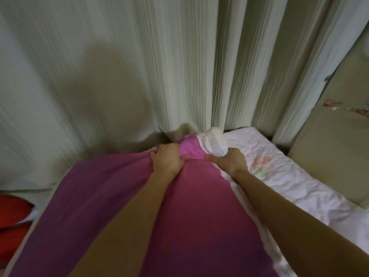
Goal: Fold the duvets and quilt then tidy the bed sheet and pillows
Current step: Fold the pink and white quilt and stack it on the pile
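Pale pleated curtain (123, 66) fills the far side, hanging down to the bed. Against its foot — a pink duvet (123, 212), spread toward the viewer, its far end bunched up where the curtain meets the mattress. Right of the duvet, a white quilted bed sheet (295, 176) with a faint flower print. Left of the duvet, a red cloth (14, 216), low down. Left hand (167, 158) grips the duvet's bunched far end; right hand (229, 159) clamps its white trimmed edge — hands close together, not touching.
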`<state>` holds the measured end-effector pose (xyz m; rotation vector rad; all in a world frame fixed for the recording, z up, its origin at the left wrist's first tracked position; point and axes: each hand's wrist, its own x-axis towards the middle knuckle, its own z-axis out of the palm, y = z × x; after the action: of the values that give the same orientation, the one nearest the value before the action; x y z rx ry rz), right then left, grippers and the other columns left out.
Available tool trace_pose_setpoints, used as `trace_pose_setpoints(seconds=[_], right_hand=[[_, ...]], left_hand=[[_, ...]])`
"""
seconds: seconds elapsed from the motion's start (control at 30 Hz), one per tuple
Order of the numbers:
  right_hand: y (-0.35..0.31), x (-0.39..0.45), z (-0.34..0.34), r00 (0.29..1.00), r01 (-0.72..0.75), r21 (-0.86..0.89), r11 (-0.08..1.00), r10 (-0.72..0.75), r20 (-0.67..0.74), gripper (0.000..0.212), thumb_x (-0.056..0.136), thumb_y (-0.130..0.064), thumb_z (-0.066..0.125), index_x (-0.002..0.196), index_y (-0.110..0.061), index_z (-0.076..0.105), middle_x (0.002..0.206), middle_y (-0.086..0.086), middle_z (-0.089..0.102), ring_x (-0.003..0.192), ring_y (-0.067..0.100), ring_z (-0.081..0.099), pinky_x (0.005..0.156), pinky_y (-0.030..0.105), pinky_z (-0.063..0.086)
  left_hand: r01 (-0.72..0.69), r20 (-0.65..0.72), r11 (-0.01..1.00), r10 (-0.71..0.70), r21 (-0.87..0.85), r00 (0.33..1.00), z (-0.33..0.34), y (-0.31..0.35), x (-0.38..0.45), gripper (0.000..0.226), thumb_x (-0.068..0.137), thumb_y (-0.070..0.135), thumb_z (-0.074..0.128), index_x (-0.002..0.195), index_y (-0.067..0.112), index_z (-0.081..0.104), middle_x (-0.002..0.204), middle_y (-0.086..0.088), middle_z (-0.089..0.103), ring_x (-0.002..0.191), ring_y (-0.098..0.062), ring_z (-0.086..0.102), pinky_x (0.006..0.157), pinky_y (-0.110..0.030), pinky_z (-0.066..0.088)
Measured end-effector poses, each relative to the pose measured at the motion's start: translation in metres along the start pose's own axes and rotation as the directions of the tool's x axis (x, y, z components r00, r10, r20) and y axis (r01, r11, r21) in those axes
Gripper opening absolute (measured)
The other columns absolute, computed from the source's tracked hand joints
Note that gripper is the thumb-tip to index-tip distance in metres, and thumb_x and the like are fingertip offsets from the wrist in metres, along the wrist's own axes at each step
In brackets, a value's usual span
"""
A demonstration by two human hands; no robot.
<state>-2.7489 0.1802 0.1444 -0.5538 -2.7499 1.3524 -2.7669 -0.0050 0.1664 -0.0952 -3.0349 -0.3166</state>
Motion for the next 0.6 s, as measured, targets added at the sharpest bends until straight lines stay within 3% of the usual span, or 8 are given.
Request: trace_pose_setpoints(seconds=[0.07, 0.17, 0.27, 0.33, 0.4, 0.47, 0.53, 0.6], right_hand=[[-0.018, 0.016, 0.002, 0.99, 0.058, 0.054, 0.997, -0.05, -0.135, 0.04, 0.072, -0.049, 0.076, 0.069, -0.014, 0.059, 0.068, 0.0, 0.06, 0.074, 0.022, 0.064, 0.06, 0.028, 0.046], [-0.065, 0.053, -0.006, 0.951, 0.153, 0.126, 0.98, -0.111, -0.29, 0.043, 0.078, -0.044, 0.072, 0.058, -0.013, 0.051, 0.057, 0.0, 0.053, 0.063, 0.021, 0.058, 0.052, 0.025, 0.034], [-0.131, 0.098, -0.018, 0.9, 0.27, 0.206, 0.941, -0.171, -0.402, 0.044, 0.081, -0.041, 0.07, 0.057, -0.011, 0.05, 0.057, 0.004, 0.053, 0.06, 0.023, 0.056, 0.053, 0.025, 0.034], [-0.162, 0.121, -0.017, 0.859, 0.337, 0.186, 0.923, -0.22, -0.463, 0.039, 0.082, -0.043, 0.068, 0.066, -0.009, 0.059, 0.067, 0.008, 0.061, 0.067, 0.027, 0.061, 0.056, 0.027, 0.038], [-0.166, 0.14, 0.002, 0.847, 0.327, 0.077, 0.942, -0.256, -0.466, 0.037, 0.085, -0.044, 0.063, 0.085, -0.008, 0.067, 0.082, 0.011, 0.068, 0.079, 0.029, 0.064, 0.062, 0.027, 0.039], [-0.133, 0.158, 0.039, 0.896, 0.267, -0.071, 0.961, -0.275, -0.348, 0.039, 0.089, -0.043, 0.057, 0.105, -0.008, 0.065, 0.1, 0.012, 0.068, 0.094, 0.03, 0.062, 0.073, 0.03, 0.043], [-0.081, 0.167, 0.08, 0.975, 0.148, -0.26, 0.954, -0.185, -0.124, 0.049, 0.092, -0.047, 0.05, 0.123, -0.009, 0.055, 0.121, 0.015, 0.059, 0.112, 0.031, 0.054, 0.09, 0.037, 0.042], [-0.035, 0.172, 0.106, 0.998, 0.046, -0.412, 0.91, -0.059, -0.018, 0.059, 0.094, -0.055, 0.042, 0.134, -0.012, 0.044, 0.133, 0.014, 0.049, 0.122, 0.032, 0.046, 0.1, 0.043, 0.036]], left_hand=[[-0.016, -0.13, 0.999, 0.009, -0.05, 0.991, -0.008, 0.007, 0.012, 0.037, 0.092, 0.04, 0.057, 0.119, 0.013, 0.058, 0.12, -0.01, 0.06, 0.115, -0.03, 0.051, 0.099, -0.046, 0.04], [-0.036, -0.297, 0.99, -0.006, -0.134, 0.955, -0.045, 0.016, 0.047, 0.037, 0.097, 0.031, 0.05, 0.129, 0.014, 0.052, 0.128, -0.009, 0.054, 0.121, -0.029, 0.044, 0.099, -0.042, 0.033], [-0.085, -0.444, 0.986, 0.014, -0.141, 0.896, -0.1, 0.019, 0.102, 0.039, 0.099, 0.029, 0.045, 0.136, 0.017, 0.048, 0.131, -0.009, 0.05, 0.124, -0.027, 0.039, 0.103, -0.042, 0.025], [-0.052, -0.48, 0.996, 0.011, -0.073, 0.877, -0.119, 0.013, 0.133, 0.04, 0.099, 0.03, 0.045, 0.137, 0.018, 0.047, 0.129, -0.011, 0.049, 0.124, -0.028, 0.039, 0.104, -0.043, 0.025], [0.066, -0.413, 0.998, -0.053, 0.017, 0.909, -0.113, -0.005, 0.151, 0.043, 0.096, 0.03, 0.049, 0.138, 0.019, 0.044, 0.131, -0.013, 0.044, 0.126, -0.03, 0.036, 0.106, -0.047, 0.026], [0.179, -0.259, 0.983, -0.166, 0.029, 0.951, -0.084, -0.021, 0.151, 0.057, 0.096, 0.04, 0.049, 0.147, 0.021, 0.032, 0.143, -0.016, 0.033, 0.134, -0.034, 0.028, 0.111, -0.056, 0.022], [0.211, 0.01, 0.976, -0.21, -0.058, 0.978, -0.044, -0.025, 0.135, 0.071, 0.094, 0.061, 0.036, 0.153, 0.026, 0.016, 0.157, -0.012, 0.013, 0.145, -0.037, 0.008, 0.113, -0.063, 0.007], [0.142, 0.261, 0.988, -0.124, -0.052, 0.957, -0.003, -0.02, 0.111, 0.076, 0.091, 0.071, 0.02, 0.154, 0.029, 0.008, 0.162, -0.002, -0.001, 0.147, -0.036, -0.007, 0.109, -0.066, -0.008]])
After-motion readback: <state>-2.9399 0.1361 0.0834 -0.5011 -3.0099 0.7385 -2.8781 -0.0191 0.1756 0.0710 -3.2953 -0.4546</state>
